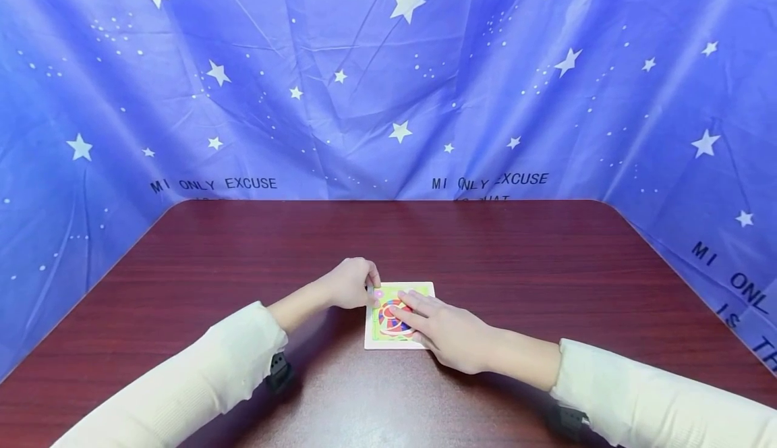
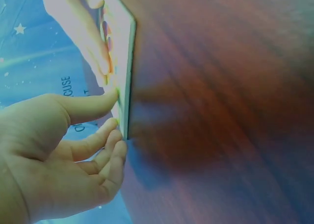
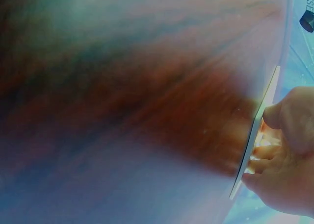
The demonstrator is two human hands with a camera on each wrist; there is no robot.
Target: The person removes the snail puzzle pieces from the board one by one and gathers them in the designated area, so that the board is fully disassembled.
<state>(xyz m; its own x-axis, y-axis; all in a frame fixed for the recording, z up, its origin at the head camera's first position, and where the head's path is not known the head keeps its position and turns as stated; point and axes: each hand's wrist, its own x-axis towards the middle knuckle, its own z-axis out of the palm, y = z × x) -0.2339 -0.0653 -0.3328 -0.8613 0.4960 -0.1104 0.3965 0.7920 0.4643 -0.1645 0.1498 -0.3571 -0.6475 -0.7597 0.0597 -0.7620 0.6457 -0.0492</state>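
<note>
A thin square picture board point(image 1: 369, 340) with a pale border lies flat on the table; its yellow-green face carries a red and blue figure. My left hand point(image 1: 354, 283) is at the board's far left corner, thumb and curled fingers around that corner. In the left wrist view the left thumb point(image 2: 100, 106) meets the board's face and the other fingertips sit by its edge point(image 2: 130, 77). From the right, my right hand point(image 1: 456, 334) rests on the board with fingers spread over the picture, hiding part of it. The right wrist view shows the right thumb point(image 3: 273, 117) near the board's edge.
The dark red-brown wooden table point(image 1: 243, 252) has rounded far corners. Behind and beside it hangs a blue cloth point(image 1: 364, 110) with white stars and black lettering. Dark bands point(image 1: 279, 370) show under both pale sleeves point(image 1: 200, 380).
</note>
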